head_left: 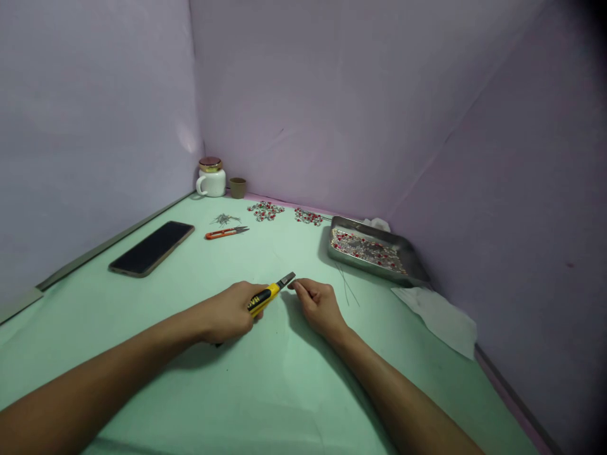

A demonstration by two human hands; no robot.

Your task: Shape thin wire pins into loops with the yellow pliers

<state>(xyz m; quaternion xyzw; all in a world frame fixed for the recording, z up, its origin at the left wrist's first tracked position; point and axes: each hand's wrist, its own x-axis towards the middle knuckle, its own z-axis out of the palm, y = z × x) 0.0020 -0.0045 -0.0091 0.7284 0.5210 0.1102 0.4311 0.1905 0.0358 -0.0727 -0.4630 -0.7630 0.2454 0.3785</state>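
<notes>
Reaching forward over the pale green desk (142, 354), both forearms come in from the bottom edge and meet near the middle. The left hand (232, 313) is curled tight around the yellow-and-black handle of a utility knife (269, 293), whose grey tip points up and right. The right hand (318, 304) lies just beside that tip with fingers (303, 287) pinched together; whatever they hold is too small to make out. A metal tray (408, 265) to the right holds a layer of small red and silver pieces. At the far corner stand a white lidded mug (211, 179) and a small brown cup (238, 187), their contents hidden. Two thin wires (348, 292) lie near the tray.
</notes>
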